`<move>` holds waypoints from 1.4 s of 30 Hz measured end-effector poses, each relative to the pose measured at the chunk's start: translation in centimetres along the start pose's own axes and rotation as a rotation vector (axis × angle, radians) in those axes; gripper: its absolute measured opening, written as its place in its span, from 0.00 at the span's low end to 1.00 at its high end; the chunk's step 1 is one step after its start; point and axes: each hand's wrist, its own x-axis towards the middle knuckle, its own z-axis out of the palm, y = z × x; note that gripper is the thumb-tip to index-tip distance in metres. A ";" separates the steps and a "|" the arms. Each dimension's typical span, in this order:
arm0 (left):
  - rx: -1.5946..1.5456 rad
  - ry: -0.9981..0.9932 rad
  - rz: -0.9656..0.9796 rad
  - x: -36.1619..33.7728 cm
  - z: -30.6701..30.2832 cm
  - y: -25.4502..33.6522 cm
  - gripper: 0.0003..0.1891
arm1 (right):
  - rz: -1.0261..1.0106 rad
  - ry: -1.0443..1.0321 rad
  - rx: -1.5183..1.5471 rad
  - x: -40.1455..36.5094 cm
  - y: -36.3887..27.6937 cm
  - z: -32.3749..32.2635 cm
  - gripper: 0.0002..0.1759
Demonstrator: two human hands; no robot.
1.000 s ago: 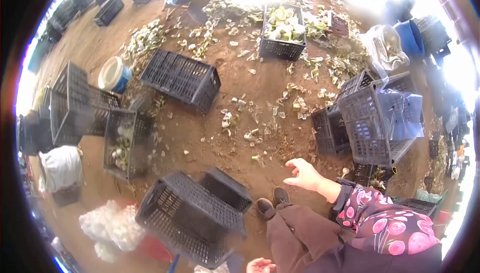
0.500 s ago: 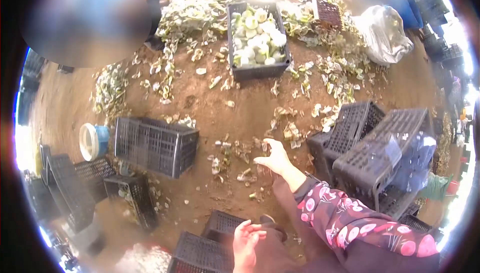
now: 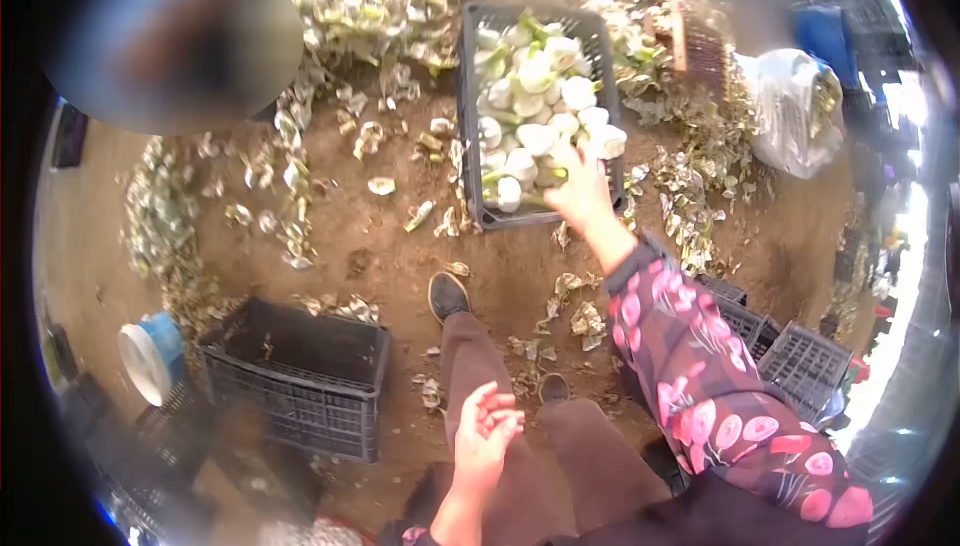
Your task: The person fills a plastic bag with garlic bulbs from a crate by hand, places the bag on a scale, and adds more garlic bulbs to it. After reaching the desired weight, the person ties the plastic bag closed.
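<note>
Bulbs fill crate, so handling appears barely begun; right hand reaches near-right corner, grip indeterminable; left hand is released.

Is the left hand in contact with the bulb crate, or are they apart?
Apart. The head view shows this plainly: a shoe and a strip of ground are visible between the left hand and the bulb crate.

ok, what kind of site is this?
Looks like a vegetable trimming or packing area, maybe a produce yard: a black crate of white bulbs, discarded peelings strewn over bare dirt ground, and another black crate nearby.
</note>
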 end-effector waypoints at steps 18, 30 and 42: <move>-0.448 0.140 -0.220 10.1 7.2 5.1 0.25 | -0.005 -0.946 1.077 -6.4 -7.0 -5.9 0.29; -0.504 0.128 -0.132 11.0 8.4 3.8 0.09 | -0.678 -0.819 -0.054 6.9 2.4 5.0 0.28; -0.198 0.105 0.129 13.2 10.5 4.9 0.35 | -0.453 -0.504 -0.127 8.7 -1.6 3.6 0.27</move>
